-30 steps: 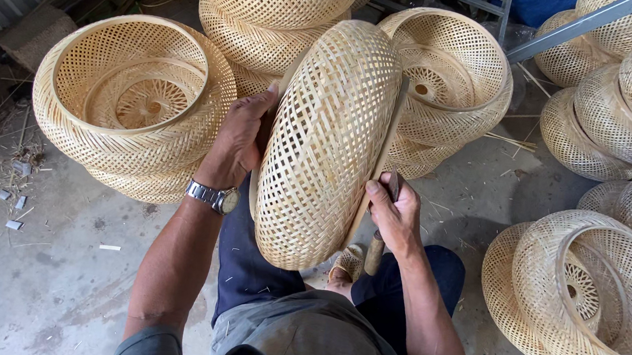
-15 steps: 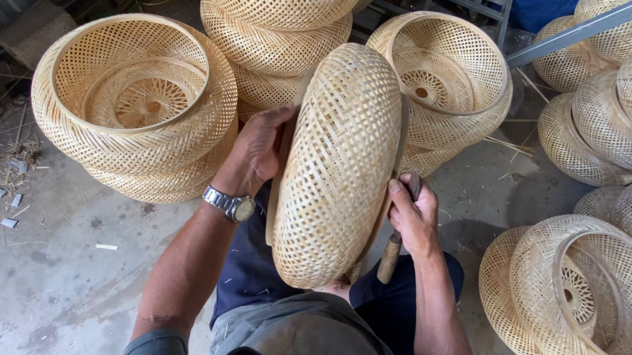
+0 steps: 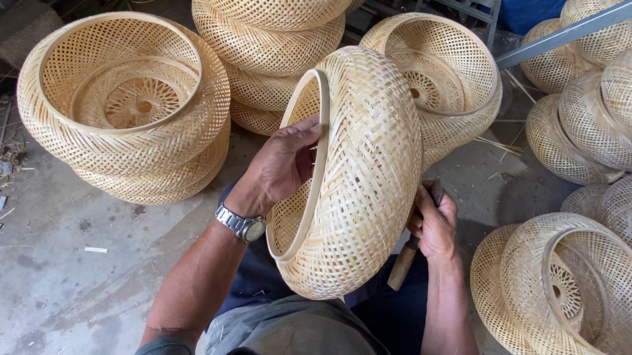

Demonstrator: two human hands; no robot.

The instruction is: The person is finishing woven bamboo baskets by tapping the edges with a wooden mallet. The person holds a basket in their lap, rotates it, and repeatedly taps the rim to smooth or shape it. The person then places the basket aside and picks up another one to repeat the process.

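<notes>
A round woven bamboo basket (image 3: 363, 175) stands on edge over my lap, its open rim turned to the left. My left hand (image 3: 282, 162), with a metal watch on the wrist, grips that rim, fingers reaching inside. My right hand (image 3: 433, 221) is behind the basket's right side and holds a wooden-handled tool (image 3: 405, 261) whose handle points down; the tool's head is hidden by the basket.
Similar woven baskets surround me: a stacked pair at left (image 3: 124, 102), a tall stack ahead (image 3: 269, 24), one behind the held basket (image 3: 440, 73), several at right (image 3: 621, 100) and one at lower right (image 3: 577, 299). Scraps litter the concrete floor (image 3: 25, 264).
The held basket has turned so its open rim now faces left. My left hand has shifted from its outer wall onto the rim. My right hand stays behind it with the tool.
</notes>
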